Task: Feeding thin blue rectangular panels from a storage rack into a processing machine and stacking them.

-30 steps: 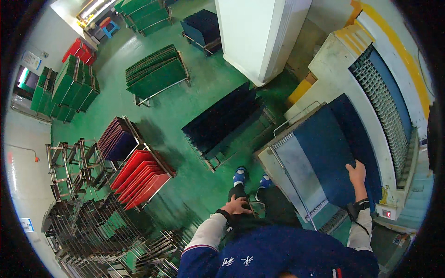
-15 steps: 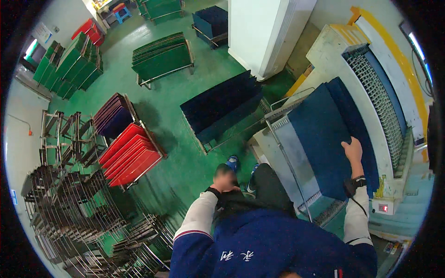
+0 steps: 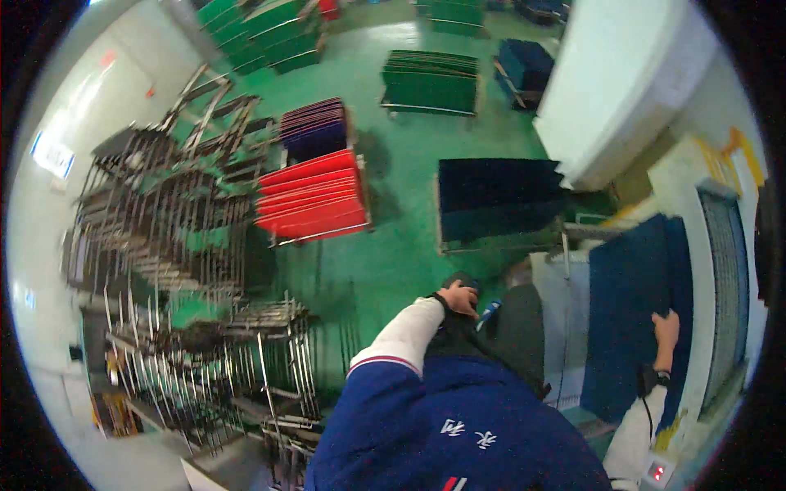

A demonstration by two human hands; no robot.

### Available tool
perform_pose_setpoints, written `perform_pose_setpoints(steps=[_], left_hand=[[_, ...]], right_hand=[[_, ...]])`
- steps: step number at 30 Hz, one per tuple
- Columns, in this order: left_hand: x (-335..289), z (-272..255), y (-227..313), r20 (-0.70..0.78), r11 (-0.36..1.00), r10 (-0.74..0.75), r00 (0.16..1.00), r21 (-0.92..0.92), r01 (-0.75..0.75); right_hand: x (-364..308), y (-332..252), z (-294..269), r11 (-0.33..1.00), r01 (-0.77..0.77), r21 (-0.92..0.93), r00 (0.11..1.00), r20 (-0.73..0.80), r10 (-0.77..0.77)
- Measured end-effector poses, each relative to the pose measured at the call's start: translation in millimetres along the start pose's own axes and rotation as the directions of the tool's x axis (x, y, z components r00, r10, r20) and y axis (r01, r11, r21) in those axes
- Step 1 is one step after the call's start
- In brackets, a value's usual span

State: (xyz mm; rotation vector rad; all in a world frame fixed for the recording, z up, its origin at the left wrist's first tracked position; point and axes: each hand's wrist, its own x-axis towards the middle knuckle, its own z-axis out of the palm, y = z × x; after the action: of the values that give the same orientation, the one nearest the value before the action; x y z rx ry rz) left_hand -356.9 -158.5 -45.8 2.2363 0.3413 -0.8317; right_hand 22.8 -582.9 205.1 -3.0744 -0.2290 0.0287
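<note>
My right hand [image 3: 666,331] pinches the edge of a large dark blue board [image 3: 621,303], which stands tilted beside the machine on my right. A second dark blue board [image 3: 679,270] stands close behind it, next to that hand. My left hand [image 3: 460,298] hangs in front of my body above the floor, its fingers curled beside a dark rounded shape. What those fingers hold, if anything, I cannot make out. A dark band circles each wrist, and a cable runs from the right one.
Ahead stands a rack of dark blue boards [image 3: 499,200]. Red boards [image 3: 315,196] fill a rack to the left, with green boards [image 3: 430,82] farther back. Many metal frames [image 3: 164,221] crowd the left side. A pale machine [image 3: 692,176] and a white column [image 3: 610,90] bound the right.
My view has swung left, so the racks and board sit farther right in the picture. The right hand keeps its grip on the board. The left hand's fingers now show more plainly.
</note>
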Motion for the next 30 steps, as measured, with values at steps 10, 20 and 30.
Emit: perform_pose_setpoints(steps=[10, 20, 30], left_hand=[[-7.6, -1.9, 17.8, 0.004, 0.994, -0.028, 1.0, 0.103, 0.027], [28.3, 4.9, -16.7, 0.023, 0.923, 0.259, 0.966, 0.289, -0.255], [59.8, 5.9, -35.9, 0.199, 0.96, 0.044, 0.979, 0.262, -0.096]], right_hand=[[55.5, 67.8, 27.3, 0.994, 0.111, 0.016, 0.987, -0.121, -0.108], [-34.9, 45.2, -224.4, 0.925, 0.321, 0.203, 0.917, -0.313, -0.249], [-45.2, 135.5, -289.2, 0.101, 0.204, 0.974, 0.933, -0.224, 0.281]])
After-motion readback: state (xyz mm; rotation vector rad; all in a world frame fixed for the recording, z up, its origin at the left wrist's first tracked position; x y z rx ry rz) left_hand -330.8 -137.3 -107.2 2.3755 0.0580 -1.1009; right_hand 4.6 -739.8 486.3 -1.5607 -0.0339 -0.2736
